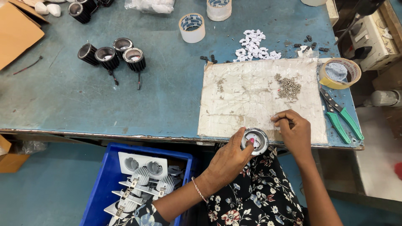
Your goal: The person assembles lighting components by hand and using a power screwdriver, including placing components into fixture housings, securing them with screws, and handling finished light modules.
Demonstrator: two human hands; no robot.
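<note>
I see the left hand (pixel 229 161) low in the centre of the frame, fingers closed around a small round silver lamp housing (pixel 255 140) held at the near edge of the blue table (pixel 83 96). The right hand (pixel 295 133) sits just right of the housing, fingertips pinched together on something too small for me to tell, resting on the worn white mat (pixel 251 96). A pile of screws (pixel 288 87) lies on the mat, above the right hand. Green-handled pliers (pixel 341 115) lie at the right edge, below a roll of tan tape (pixel 340 73). Black finned lamp bodies (pixel 113 56) stand at upper left; a blue crate (pixel 104 180) of white fittings sits at lower left
</note>
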